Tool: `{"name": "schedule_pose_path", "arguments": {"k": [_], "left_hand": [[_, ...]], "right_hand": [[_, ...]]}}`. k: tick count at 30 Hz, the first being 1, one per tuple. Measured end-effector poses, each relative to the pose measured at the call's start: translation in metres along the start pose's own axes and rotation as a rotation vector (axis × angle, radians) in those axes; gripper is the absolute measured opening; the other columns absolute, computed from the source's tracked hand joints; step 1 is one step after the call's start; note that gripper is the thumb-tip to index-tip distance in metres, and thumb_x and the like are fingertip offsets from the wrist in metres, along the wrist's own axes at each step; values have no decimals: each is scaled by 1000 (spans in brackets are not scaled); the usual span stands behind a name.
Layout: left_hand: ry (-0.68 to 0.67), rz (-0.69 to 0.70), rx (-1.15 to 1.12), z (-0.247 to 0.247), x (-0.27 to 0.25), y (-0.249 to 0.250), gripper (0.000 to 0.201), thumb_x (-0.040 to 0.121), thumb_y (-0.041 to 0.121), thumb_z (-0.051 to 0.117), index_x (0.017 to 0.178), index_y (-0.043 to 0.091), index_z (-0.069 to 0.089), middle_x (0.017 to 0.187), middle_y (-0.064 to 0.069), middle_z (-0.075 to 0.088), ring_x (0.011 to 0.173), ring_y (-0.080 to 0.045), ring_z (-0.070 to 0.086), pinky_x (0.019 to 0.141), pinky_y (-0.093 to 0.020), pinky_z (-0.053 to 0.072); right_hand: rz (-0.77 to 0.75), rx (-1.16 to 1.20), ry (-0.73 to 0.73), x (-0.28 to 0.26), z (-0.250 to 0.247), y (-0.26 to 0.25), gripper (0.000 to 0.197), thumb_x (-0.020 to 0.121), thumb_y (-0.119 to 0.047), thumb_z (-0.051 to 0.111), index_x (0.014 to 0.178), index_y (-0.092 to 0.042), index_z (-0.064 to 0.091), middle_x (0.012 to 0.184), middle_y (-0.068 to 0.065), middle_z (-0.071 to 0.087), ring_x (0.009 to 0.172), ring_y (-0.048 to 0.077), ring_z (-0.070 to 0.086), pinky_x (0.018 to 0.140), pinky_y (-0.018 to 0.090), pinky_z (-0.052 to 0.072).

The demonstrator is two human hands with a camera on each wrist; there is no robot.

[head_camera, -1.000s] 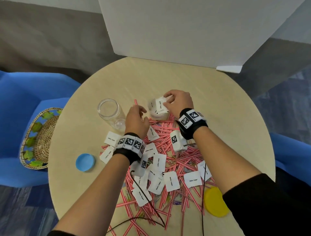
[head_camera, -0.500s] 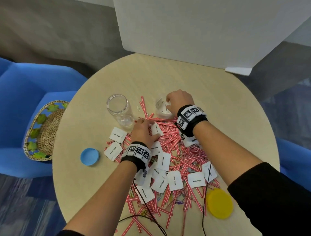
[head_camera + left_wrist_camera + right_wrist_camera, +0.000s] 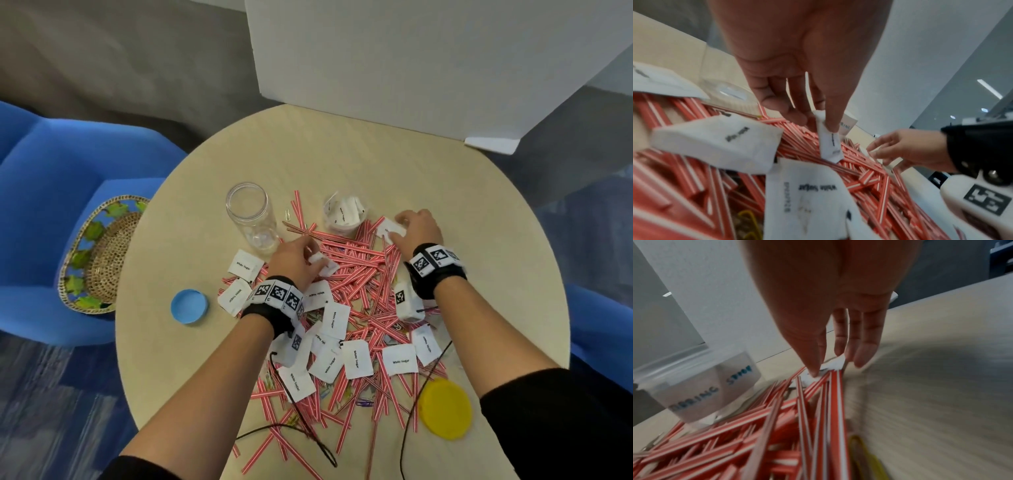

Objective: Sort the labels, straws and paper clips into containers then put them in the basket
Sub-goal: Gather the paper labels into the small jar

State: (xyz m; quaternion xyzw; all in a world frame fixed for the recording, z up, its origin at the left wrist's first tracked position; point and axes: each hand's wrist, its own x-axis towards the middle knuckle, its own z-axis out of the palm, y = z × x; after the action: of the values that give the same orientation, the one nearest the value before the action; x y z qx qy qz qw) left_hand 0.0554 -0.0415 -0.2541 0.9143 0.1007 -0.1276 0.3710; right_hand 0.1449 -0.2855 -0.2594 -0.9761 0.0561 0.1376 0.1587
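Note:
White "White Sugar" labels (image 3: pixel 334 318), red-and-white straws (image 3: pixel 356 274) and a few paper clips (image 3: pixel 363 403) lie heaped on the round table (image 3: pixel 376 161). My left hand (image 3: pixel 317 262) pinches one label (image 3: pixel 829 146) between thumb and fingers just above the straws. At the pile's far right edge my right hand (image 3: pixel 399 224) closes thumb and fingertips on another label (image 3: pixel 831 367) that lies on the straws. A small clear cup (image 3: pixel 344 214) holds several labels. The tall clear jar (image 3: pixel 251 219) stands empty to its left.
A woven basket (image 3: pixel 99 253) sits on the blue chair (image 3: pixel 51 164) left of the table. A blue lid (image 3: pixel 189 306) lies near the left edge, a yellow lid (image 3: pixel 444 408) at the front right. A white board (image 3: pixel 411 68) stands behind. Black cables (image 3: pixel 301 431) trail over the near straws.
My right hand left the small cup and moved right and down onto a label at the pile's edge. The left hand took hold of a label from the straws.

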Motion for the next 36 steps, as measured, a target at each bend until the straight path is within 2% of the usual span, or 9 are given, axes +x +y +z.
{"name": "schedule_pose_path", "arguments": {"k": [5, 9, 13, 15, 18, 20, 23, 30, 36], "left_hand": [[-74, 60, -180, -24, -15, -7, 19, 78, 35, 79, 82, 17, 73, 74, 2, 70, 69, -12, 64, 62, -19, 50], [-266, 30, 95, -21, -30, -11, 19, 77, 37, 79, 72, 21, 68, 72, 9, 64, 68, -9, 59, 61, -19, 45], [-190, 79, 252, -10, -41, -17, 20, 76, 41, 78, 73, 24, 68, 84, 6, 62, 80, -13, 58, 73, -29, 50], [-150, 129, 273, -7, -47, -19, 19, 76, 39, 77, 75, 21, 70, 89, 4, 62, 87, -15, 56, 78, -33, 50], [-113, 192, 294, -5, -55, -14, 18, 78, 35, 76, 72, 19, 69, 94, 5, 66, 92, -15, 57, 76, -29, 47], [-92, 179, 299, -4, -58, -12, 16, 80, 33, 75, 73, 20, 68, 83, 6, 64, 84, -14, 59, 67, -24, 42], [-80, 160, 310, -3, -61, -8, 13, 82, 33, 74, 80, 20, 72, 76, 7, 61, 75, -13, 56, 63, -24, 42], [-5, 208, 291, -6, -65, -17, 15, 81, 33, 75, 75, 19, 74, 77, 8, 63, 83, -14, 52, 78, -33, 46], [-186, 253, 297, -5, -70, -12, 21, 76, 34, 79, 71, 16, 71, 84, 2, 68, 85, -16, 60, 77, -32, 51]], "right_hand": [[43, 94, -28, 5, -1, 1, 6, 82, -19, 73, 87, -16, 74, 92, 6, 73, 77, 21, 63, 70, 25, 43], [67, 160, -41, 3, -6, 5, 13, 82, -22, 76, 91, -12, 75, 97, 8, 74, 82, 22, 64, 75, 24, 46], [58, 306, 120, -15, -28, 11, 6, 79, -19, 76, 83, -18, 72, 81, 5, 70, 79, 22, 64, 70, 23, 42], [65, 401, 163, -35, -44, 17, 13, 78, -18, 77, 90, -19, 72, 80, 5, 70, 77, 20, 64, 70, 23, 43], [132, 467, -13, -76, -67, 29, 31, 76, -18, 82, 105, -21, 72, 87, 6, 72, 77, 20, 67, 79, 32, 54], [216, 404, -214, -108, -70, 36, 25, 75, -16, 83, 97, -20, 74, 92, 4, 72, 82, 22, 70, 85, 40, 58], [331, 202, -335, -148, -53, 42, 10, 78, -14, 79, 88, -15, 75, 90, 4, 71, 82, 22, 70, 81, 37, 60], [331, -118, -277, -180, 0, 44, 15, 83, -13, 73, 97, -8, 71, 104, 9, 71, 95, 26, 68, 87, 36, 57], [294, -99, -194, -188, 4, 44, 12, 85, -15, 70, 96, -14, 74, 100, 8, 71, 93, 27, 67, 84, 36, 57]]}}
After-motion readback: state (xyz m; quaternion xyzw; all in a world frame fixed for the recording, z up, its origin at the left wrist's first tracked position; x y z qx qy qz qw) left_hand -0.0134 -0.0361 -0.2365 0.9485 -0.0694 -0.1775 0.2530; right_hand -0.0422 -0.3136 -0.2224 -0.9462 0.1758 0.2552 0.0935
